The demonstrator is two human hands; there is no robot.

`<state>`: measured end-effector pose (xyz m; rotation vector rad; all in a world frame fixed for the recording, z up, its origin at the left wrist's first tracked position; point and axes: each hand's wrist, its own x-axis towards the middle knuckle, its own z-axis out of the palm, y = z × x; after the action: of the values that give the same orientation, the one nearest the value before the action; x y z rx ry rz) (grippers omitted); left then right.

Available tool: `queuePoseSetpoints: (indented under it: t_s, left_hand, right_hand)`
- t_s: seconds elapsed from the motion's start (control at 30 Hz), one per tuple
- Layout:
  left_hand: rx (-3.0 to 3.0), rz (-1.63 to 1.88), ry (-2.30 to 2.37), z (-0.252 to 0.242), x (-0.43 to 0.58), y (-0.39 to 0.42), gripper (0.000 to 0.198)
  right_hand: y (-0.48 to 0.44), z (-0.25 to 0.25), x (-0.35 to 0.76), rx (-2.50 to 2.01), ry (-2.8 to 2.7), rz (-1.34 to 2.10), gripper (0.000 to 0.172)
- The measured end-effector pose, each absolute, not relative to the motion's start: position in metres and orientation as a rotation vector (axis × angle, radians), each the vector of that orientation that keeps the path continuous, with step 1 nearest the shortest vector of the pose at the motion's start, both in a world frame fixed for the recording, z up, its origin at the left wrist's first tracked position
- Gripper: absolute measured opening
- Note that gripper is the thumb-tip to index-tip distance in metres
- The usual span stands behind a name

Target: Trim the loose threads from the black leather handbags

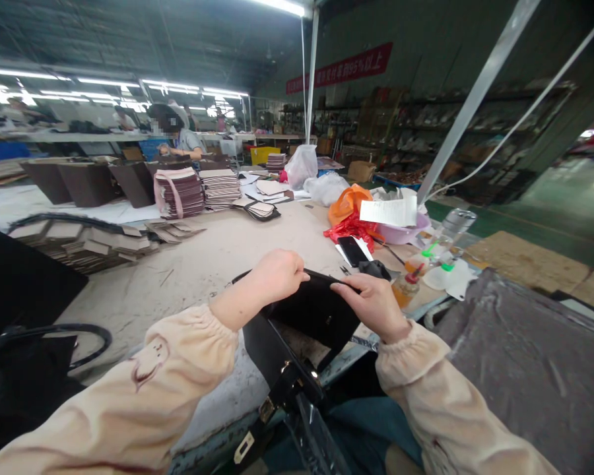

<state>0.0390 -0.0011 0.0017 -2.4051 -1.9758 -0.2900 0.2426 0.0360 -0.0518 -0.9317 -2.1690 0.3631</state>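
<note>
A black handbag (264, 346) stands open at the near edge of the worktable, with gold-coloured metal fittings and a plastic-wrapped strap hanging toward me. My left hand (280, 277) is closed on the bag's far top rim, thumb and fingers pinched together. A little to the right, my right hand (371, 300) pinches the same rim between thumb and fingers. The black lining shows between the hands. Part of the bag's far side is hidden behind my left hand and forearm.
Stacked panels (181, 192) and dark brown bag bodies (86, 183) line the table's far left. More black bags (20, 389) lie at left. A phone (354, 251), orange bag (347, 203) and bottles (406, 287) sit at right. A person (188, 140) works beyond.
</note>
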Motion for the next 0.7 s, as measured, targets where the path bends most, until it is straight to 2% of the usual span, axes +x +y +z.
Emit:
queuePoseSetpoints:
  t_s: [0.7]
  left_hand:
    - [-2.305,-0.23,-1.996,-0.0008,0.0434,-0.0003,0.031]
  right_hand:
    - [0.0361,-0.052,0.2431,-0.914,-2.181,0.361,0.023]
